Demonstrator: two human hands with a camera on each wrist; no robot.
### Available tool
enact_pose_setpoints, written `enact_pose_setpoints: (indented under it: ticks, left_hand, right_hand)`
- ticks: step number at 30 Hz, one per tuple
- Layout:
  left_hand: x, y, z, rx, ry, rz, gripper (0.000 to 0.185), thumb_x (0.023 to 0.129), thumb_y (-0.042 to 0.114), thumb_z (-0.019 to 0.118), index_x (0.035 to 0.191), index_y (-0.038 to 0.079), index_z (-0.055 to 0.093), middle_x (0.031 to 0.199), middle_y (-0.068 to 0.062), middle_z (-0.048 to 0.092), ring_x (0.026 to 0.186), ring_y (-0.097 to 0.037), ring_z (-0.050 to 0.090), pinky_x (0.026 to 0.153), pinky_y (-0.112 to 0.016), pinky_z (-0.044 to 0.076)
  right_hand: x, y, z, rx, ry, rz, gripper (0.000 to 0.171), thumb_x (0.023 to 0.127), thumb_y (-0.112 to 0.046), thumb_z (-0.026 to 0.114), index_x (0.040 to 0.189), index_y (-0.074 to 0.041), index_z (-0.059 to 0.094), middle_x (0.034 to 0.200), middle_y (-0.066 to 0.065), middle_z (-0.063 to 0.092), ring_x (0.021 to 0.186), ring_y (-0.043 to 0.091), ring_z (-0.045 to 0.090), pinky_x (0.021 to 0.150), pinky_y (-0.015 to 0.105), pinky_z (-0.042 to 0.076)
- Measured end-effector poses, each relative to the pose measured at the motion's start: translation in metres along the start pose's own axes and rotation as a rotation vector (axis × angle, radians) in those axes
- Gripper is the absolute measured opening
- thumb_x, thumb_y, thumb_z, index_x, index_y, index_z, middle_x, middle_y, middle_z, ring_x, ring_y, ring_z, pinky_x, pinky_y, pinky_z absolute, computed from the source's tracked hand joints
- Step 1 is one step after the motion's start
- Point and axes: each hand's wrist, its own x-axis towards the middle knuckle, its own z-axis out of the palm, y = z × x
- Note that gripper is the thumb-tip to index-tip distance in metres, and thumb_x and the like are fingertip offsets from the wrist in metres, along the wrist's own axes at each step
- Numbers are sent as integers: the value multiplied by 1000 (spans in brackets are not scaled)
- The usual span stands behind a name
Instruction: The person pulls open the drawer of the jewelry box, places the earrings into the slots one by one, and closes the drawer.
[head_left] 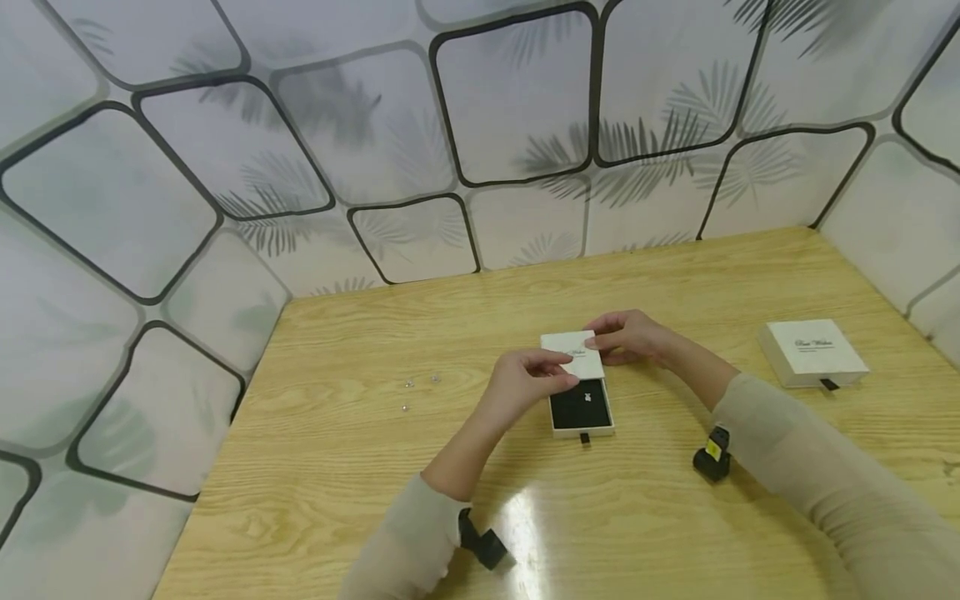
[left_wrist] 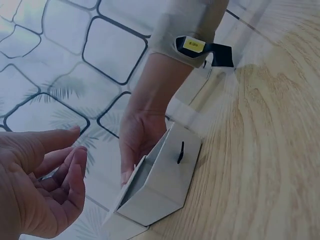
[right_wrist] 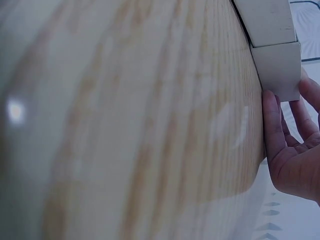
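A small white jewelry box (head_left: 570, 340) with printed lettering lies on the table. Its drawer (head_left: 558, 429) is slid partly out toward me, showing a black pad (head_left: 566, 407) that bears a small silvery piece of jewelry (head_left: 588, 397). My right hand (head_left: 634, 334) grips the far end of the sleeve, thumb on top and fingers along the outer side, also in the right wrist view. Over the near left part of the box hovers my left hand (head_left: 522, 385). In the left wrist view its fingers are loosely curled beside the box, with nothing visible between them.
Several tiny shiny pieces, one of them a small stud (head_left: 408, 384), lie on the wooden table (head_left: 337, 467) to the left. A second white box (head_left: 817, 350), closed with a black pull tab, sits at the right. Patterned wall panels (head_left: 517, 100) border the table.
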Motion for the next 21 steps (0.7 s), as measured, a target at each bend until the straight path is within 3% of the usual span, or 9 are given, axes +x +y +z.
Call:
enact_pose_setpoints:
  ticks: [6,12,21]
  left_hand:
    - [-2,-2,-8,-110,-15,-33,34,82,15,74,113,0,67,90,-9,72,73,-8,63,67,-31,56]
    - [-5,-5,-15,-180,-20,-87,36,83,11,72,115,-2,65,91,-10,71,78,-18,68,66,-31,59]
    - [-10,-12,-31,-175,-12,-120,37,84,10,71,117,-5,63,93,-13,71,71,-14,68,65,-33,59]
  right_hand:
    - [0,1,-1,0,0,0,52,87,-21,70,128,4,49,100,1,63,87,13,64,81,33,57]
    - [0,1,0,4,8,2,51,87,-19,70,127,4,50,99,1,63,85,12,64,79,33,57]
    - [-3,-1,2,2,4,-13,51,87,-18,70,128,6,50,96,-1,64,83,11,64,75,29,57]
